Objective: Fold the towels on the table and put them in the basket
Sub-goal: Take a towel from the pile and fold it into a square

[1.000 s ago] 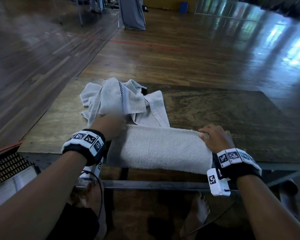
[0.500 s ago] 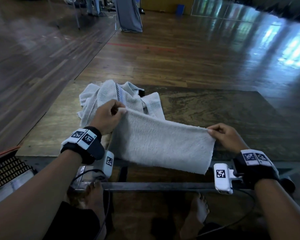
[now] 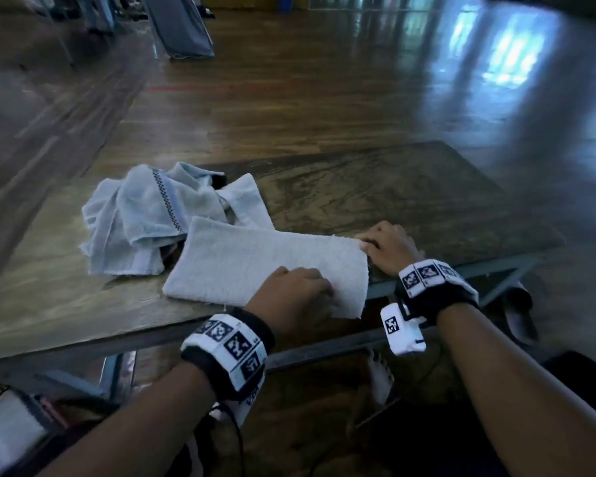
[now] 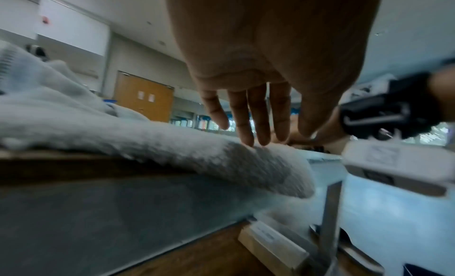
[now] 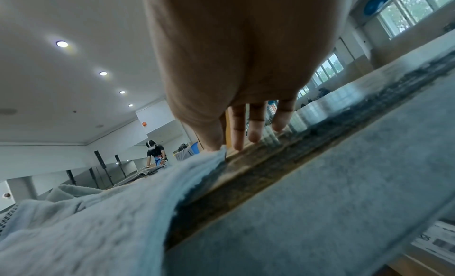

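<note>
Folded towel [image 3: 255, 266] now flat at bench [image 3: 410, 201] near edge, no longer lifted. Left hand [image 3: 291, 297] presses it, fingers straight; right hand [image 3: 387, 249] pinches far-right corner. Crumpled towels [image 3: 159, 215] unmoved.

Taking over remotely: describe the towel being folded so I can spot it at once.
On the wooden table, at its near edge, lies the folded white towel under the left hand and right hand. Unlike the crumpled towel pile behind it, it is flat, rectangular and plain.
</note>
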Demonstrator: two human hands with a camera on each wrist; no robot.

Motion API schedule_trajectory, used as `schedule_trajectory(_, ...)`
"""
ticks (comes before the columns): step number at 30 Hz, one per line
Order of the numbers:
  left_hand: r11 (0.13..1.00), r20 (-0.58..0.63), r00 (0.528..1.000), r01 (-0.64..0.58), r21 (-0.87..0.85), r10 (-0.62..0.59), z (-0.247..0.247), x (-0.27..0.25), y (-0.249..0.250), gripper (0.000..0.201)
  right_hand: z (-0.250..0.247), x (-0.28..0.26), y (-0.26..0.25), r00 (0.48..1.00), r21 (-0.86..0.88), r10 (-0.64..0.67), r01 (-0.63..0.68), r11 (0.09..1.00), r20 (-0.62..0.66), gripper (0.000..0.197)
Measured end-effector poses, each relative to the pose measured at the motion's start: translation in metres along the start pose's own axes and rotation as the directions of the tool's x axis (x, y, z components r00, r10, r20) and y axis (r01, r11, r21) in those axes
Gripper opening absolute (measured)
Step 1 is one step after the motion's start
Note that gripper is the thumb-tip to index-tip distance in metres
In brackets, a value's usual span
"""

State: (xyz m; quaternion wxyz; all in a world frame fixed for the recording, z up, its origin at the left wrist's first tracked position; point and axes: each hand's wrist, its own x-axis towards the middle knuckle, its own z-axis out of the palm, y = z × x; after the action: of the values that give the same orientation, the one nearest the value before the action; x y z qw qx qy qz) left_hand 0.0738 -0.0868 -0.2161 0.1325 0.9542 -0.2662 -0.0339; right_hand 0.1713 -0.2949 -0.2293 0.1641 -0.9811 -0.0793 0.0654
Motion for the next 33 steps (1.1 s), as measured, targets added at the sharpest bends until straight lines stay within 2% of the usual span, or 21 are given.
schedule_trajectory(2,0.993,-0.002,0.998,-0.056,0.108,0.057,0.016,0.004,0.01,0.046,0.003,0.0,0.002,1.0,-0.003,-0.016,0.016,1.0,-0.002,0.033)
schedule_trajectory(6,0.94,-0.01,0.995,-0.087,0.33,0.096,0.036,0.009,0.009,0.067,0.004,0.002,0.006,0.999,0.023,-0.051,0.051,0.998,-0.019,0.033)
schedule_trajectory(8,0.91,-0.026,0.995,-0.073,0.407,0.092,0.042,0.011,0.011,0.071,0.005,0.001,0.008,0.999,0.059,-0.049,0.05,0.997,-0.016,0.03)
schedule_trajectory(10,0.89,-0.104,0.986,-0.069,0.451,0.129,0.045,0.013,0.012,0.068,0.004,0.0,0.009,0.999,0.111,-0.028,0.03,0.993,-0.015,0.026)
schedule_trajectory(12,0.897,-0.198,0.96,-0.097,0.431,0.199,0.046,0.014,0.009,0.053,0.002,-0.001,0.007,1.0,0.18,-0.002,0.003,0.984,-0.007,0.024)
schedule_trajectory(14,0.915,-0.24,0.943,-0.126,0.384,0.231,0.044,0.015,0.005,0.045,0.0,-0.003,0.005,1.0,0.279,0.01,-0.015,0.96,0.018,0.019)
schedule_trajectory(20,0.984,-0.349,0.921,-0.143,0.106,0.171,0.035,0.01,0.012,0.029,-0.012,-0.009,0.003,0.998,0.558,0.036,-0.059,0.828,0.051,0.016)
schedule_trajectory(21,0.986,-0.382,0.91,-0.151,0.067,0.165,0.033,0.009,0.016,0.026,-0.015,-0.01,0.004,0.997,0.61,0.037,-0.073,0.789,0.072,0.013)
schedule_trajectory(23,0.987,-0.468,0.879,-0.144,-0.066,0.097,0.028,0.005,0.023,0.022,-0.023,-0.013,0.002,0.991,0.759,0.046,-0.127,0.638,0.127,0.003)
schedule_trajectory(26,0.937,-0.587,0.799,-0.097,-0.334,-0.126,0.019,-0.001,0.028,0.022,-0.035,-0.021,-0.004,0.99,0.919,-0.005,-0.127,0.374,0.139,0.014)
schedule_trajectory(28,0.869,-0.631,0.729,-0.105,-0.484,-0.263,0.011,-0.007,0.028,0.023,-0.044,-0.027,-0.006,0.987,0.965,-0.096,-0.102,0.242,0.129,0.019)
schedule_trajectory(31,0.762,-0.643,0.66,-0.162,-0.627,-0.388,0.004,-0.019,0.022,0.022,-0.055,-0.034,-0.01,0.965,0.99,-0.237,-0.088,0.109,0.112,0.02)
schedule_trajectory(33,0.72,-0.619,0.649,-0.155,-0.677,-0.442,0.004,-0.029,0.016,0.023,-0.058,-0.035,-0.015,0.955,0.993,-0.281,-0.068,0.099,0.093,0.02)
